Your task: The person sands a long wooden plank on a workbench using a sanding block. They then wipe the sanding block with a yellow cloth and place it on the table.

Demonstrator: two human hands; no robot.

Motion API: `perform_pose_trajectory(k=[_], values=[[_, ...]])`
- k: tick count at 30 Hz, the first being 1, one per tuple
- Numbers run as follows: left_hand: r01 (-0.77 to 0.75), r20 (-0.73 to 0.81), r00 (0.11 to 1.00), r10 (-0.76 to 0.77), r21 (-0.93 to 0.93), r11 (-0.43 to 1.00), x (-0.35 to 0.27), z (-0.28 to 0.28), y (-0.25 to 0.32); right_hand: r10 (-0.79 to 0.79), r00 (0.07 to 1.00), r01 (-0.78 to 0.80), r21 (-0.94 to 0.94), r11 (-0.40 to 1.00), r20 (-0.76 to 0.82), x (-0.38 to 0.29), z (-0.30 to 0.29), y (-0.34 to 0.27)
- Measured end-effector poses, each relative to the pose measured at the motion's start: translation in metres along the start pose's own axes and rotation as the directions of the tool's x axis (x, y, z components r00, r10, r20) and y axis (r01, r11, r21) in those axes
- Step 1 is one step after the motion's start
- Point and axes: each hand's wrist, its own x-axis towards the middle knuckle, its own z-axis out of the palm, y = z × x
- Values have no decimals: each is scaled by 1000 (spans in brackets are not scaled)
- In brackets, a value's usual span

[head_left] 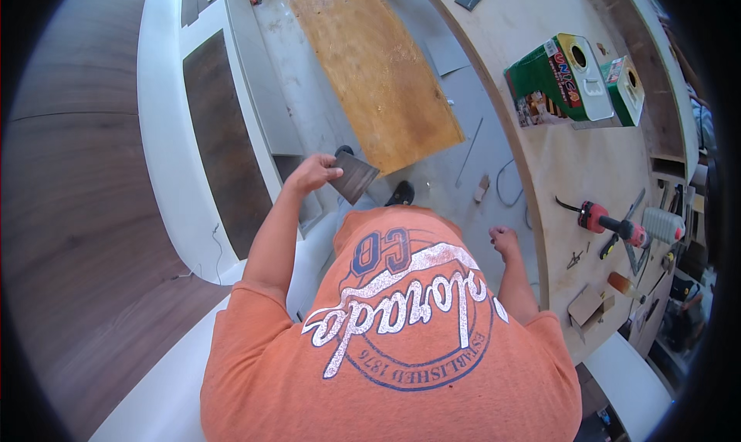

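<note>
My left hand [314, 173] grips a small dark wood-grain sheet [354, 177] by its edge, with the thumb on top. The sheet is held flat and tilted, and in this view it overlaps the near corner of a long board [385, 83] with a glossy amber coating. I cannot tell whether sheet and board touch. Low beside my right hip hangs my right hand [503, 240], its fingers loosely bent and nothing visible in it. It is near the curved edge of a plywood worktop [535, 170].
Two green metal contact cement cans [556, 86] stand on the worktop. Nearer lie a red cordless drill [613, 225], an amber bottle [625, 286] and an open cardboard box [589, 309]. A white curved unit [165, 153] with dark panels rises at left. A cable [509, 190] lies on the floor.
</note>
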Motion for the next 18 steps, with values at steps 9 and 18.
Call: perform_pose_trajectory(k=[9,18], values=[[61,1,998,-61,-42,997,-16,-14,7,41,999,-40,47,998,-9,-13,-2,4],[154,61,987,-148,-130,979,-12,-7,-10,-48,997,50,27,998,-56,0,-5,-12]])
